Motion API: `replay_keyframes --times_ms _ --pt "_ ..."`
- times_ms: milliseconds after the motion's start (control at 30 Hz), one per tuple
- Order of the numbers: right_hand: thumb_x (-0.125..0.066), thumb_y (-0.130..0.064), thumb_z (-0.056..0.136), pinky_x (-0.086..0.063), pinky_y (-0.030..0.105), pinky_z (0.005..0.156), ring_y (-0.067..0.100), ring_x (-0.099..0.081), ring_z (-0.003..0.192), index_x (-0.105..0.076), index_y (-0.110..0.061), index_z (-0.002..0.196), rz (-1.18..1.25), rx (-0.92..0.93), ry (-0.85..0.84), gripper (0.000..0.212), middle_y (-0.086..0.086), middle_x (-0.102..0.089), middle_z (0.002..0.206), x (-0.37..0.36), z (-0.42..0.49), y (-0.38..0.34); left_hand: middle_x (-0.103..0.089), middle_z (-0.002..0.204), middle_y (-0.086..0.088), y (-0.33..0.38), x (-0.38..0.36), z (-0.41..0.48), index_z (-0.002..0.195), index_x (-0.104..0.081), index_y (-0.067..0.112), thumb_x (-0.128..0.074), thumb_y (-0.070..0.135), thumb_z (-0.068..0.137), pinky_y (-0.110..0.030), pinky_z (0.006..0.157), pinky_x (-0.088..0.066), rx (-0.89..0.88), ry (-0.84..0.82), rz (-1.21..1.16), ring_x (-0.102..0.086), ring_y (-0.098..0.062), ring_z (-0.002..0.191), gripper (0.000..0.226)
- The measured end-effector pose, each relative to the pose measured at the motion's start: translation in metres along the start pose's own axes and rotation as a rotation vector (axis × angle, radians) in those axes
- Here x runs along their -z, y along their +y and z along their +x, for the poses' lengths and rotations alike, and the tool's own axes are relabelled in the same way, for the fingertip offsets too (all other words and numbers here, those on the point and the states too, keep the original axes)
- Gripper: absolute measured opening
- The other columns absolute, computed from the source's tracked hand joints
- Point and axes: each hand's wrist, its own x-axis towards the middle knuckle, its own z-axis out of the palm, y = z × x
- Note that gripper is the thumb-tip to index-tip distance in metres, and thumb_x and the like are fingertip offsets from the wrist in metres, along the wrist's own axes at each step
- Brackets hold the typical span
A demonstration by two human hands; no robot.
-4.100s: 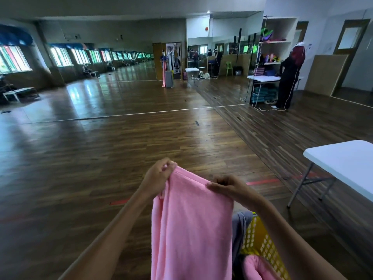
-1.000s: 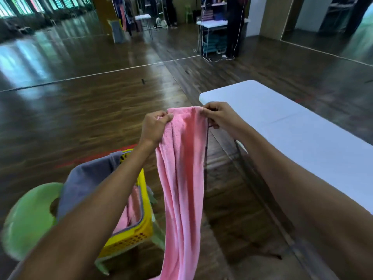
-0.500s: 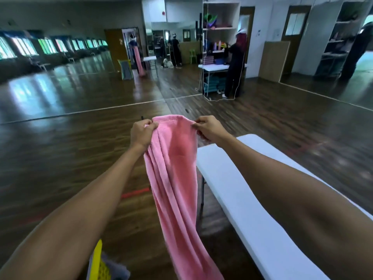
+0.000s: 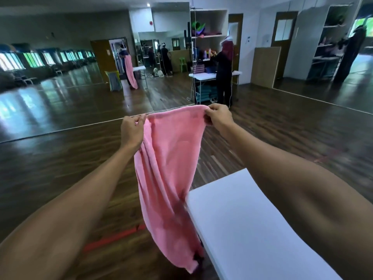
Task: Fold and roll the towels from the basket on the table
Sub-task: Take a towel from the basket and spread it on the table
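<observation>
Both hands, the left hand [image 4: 132, 131] and the right hand [image 4: 219, 117], pinch the top corners of the towel [image 4: 169, 158], which hangs long and straight down below them, with the white surface [image 4: 252, 229] nearer the right hand.

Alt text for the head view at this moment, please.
Both hands, left hand and right hand, pinch the top edge of a pink towel held up in the air. It hangs down beside a white table, above a dark wooden floor.
</observation>
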Motion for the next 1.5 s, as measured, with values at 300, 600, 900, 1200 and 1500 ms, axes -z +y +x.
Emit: replay_keyframes --times_ms 300,600,900,1200,1500 --pt "-0.052 -0.021 0.092 -0.049 0.033 0.087 0.028 -0.065 0.101 -0.073 -0.012 0.101 -0.207 -0.097 0.319 0.024 0.012 -0.072 0.103 0.048 0.217 0.111 -0.068 0.091 -0.026 -0.117 -0.126 0.107 0.092 -0.075 0.008 -0.036 0.042 0.101 -0.037 0.071 -0.040 0.230 0.023 0.306 -0.062 -0.040 0.091 0.053" --pt "-0.047 -0.013 0.095 -0.043 0.027 0.085 0.031 -0.060 0.110 -0.068 -0.006 0.114 -0.323 -0.294 0.420 0.029 0.017 -0.067 0.117 0.080 0.245 0.203 -0.068 0.085 -0.023 -0.177 -0.164 0.121 0.082 -0.069 -0.003 -0.045 0.035 0.100 -0.035 0.073 -0.038 0.355 0.040 0.297 -0.062 -0.037 0.085 0.049" --pt "-0.045 -0.007 0.097 -0.044 0.033 0.090 0.036 -0.060 0.109 -0.065 0.005 0.116 -0.517 -0.315 0.538 0.030 0.025 -0.065 0.115 0.147 0.169 0.243 -0.061 0.116 -0.031 -0.191 -0.169 0.047 0.103 -0.070 -0.005 -0.036 0.042 0.099 -0.048 0.092 -0.042 0.670 -0.171 0.488 -0.054 -0.047 0.109 0.057" --pt "-0.052 -0.004 0.092 -0.046 0.041 0.083 0.046 -0.061 0.098 -0.067 0.011 0.104 -0.719 -0.495 0.422 0.025 0.034 -0.066 0.102 0.260 0.012 0.327 -0.069 0.092 -0.026 -0.163 -0.184 -0.128 0.056 -0.065 0.006 -0.044 0.035 0.100 -0.036 0.077 -0.038 0.884 -0.447 0.245 -0.062 -0.039 0.093 0.056" --pt "-0.037 -0.013 0.090 -0.048 0.045 0.078 0.049 -0.059 0.089 -0.064 0.015 0.088 -0.963 -0.658 0.188 0.039 0.036 -0.062 0.091 0.359 -0.130 0.441 -0.064 0.102 -0.013 -0.090 -0.193 -0.331 0.097 -0.068 0.012 -0.057 0.016 0.094 -0.013 0.049 -0.045 1.010 -0.574 0.122 -0.056 -0.020 0.071 0.012"
